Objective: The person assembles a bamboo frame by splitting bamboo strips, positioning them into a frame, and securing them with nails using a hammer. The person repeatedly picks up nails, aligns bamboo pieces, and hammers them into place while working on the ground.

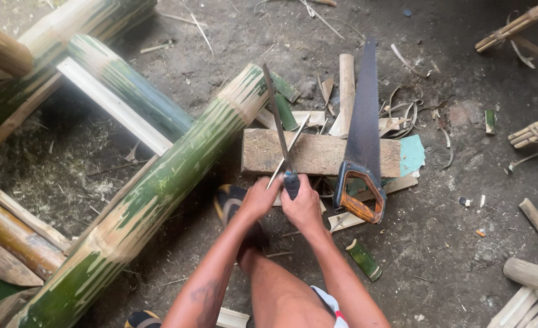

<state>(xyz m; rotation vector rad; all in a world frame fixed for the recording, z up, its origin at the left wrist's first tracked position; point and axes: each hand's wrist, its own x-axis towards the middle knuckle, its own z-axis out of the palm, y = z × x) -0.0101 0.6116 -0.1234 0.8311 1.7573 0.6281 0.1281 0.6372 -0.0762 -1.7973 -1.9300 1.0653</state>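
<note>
Knife: long dark blade, upright over the wooden block; stiff and sharp — I judge it fairly heavy; best held only by the handle.
Strip: thin pale bamboo sliver leaning on the block beside the blade; light, springy, likely splintery.
Right hand: fingers wrapped tight round the knife handle.
Left hand: fingers curled at the strip's lower end; whether they pinch it I cannot tell.
Saw: lying across the block, untouched.
</note>
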